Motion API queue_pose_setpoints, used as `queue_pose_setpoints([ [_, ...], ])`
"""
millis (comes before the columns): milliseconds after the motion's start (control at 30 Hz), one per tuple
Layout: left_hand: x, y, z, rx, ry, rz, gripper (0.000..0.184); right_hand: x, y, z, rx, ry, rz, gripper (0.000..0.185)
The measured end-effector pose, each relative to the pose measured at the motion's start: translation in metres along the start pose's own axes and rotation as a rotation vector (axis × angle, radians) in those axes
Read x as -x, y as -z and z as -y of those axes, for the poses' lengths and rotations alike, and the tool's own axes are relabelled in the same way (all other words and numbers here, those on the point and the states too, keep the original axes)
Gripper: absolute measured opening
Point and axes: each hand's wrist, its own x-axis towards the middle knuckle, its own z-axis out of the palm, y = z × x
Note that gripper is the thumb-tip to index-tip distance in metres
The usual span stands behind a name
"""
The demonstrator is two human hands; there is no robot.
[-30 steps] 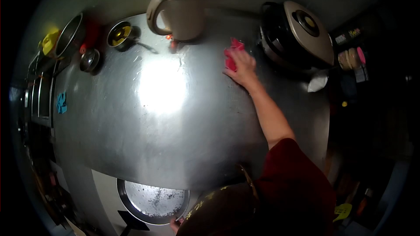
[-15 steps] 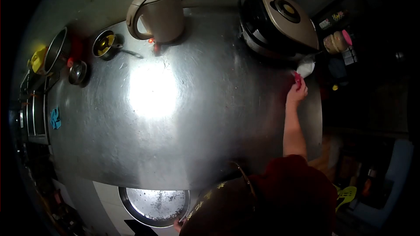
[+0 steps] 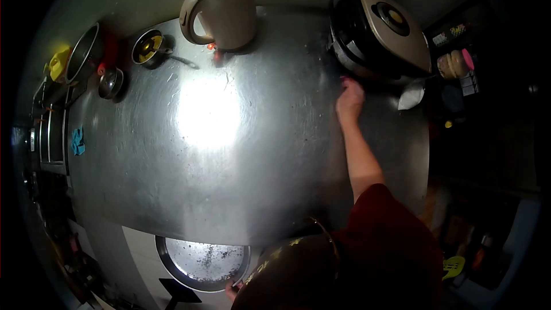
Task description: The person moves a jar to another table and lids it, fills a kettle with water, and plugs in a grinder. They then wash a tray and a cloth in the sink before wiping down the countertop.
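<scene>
My right hand is on the steel countertop, just in front of a beige and black appliance with a domed lid. Its fingers are closed around a small pink cloth, mostly hidden by the hand and slightly blurred. Low in the view, my left hand grips the edge of a round metal pan. Only a few fingers of that hand show. The pan has a dark rim and a speckled, worn bottom, and hangs below the counter's near edge.
A beige electric kettle stands at the back. At the left are a small pan, a metal bowl, a large pot and a blue cloth. White paper lies by the appliance.
My right hand has moved left with the pink cloth, from beside the white paper to the front of the appliance. My left hand stays at the pan's rim. The view has shifted slightly.
</scene>
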Motion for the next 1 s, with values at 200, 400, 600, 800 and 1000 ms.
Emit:
queue_pose_setpoints([
  [200, 0.031, -0.034, -0.029, -0.587, -0.254, 0.233, 0.035, 0.06, 0.026, 0.131, -0.69, 0.028, 0.413, 0.018],
  [400, 0.028, -0.052, -0.037, -0.135, -0.051, 0.046, 0.027, -0.062, -0.026, 0.079, -0.408, 0.0, 0.297, 0.031],
  [600, 0.04, -0.058, -0.035, -0.373, -0.208, 0.06, 0.025, -0.055, -0.08, 0.052, -0.404, 0.064, 0.497, 0.036],
  [800, 0.009, -0.027, -0.026, 0.088, 0.183, -0.112, 0.03, 0.06, 0.039, 0.119, -0.636, 0.198, 0.55, 0.033],
  [1000, 0.01, -0.012, -0.017, -0.376, -0.451, 0.196, 0.036, 0.026, 0.102, -0.059, -0.224, -0.291, 0.078, 0.045],
])
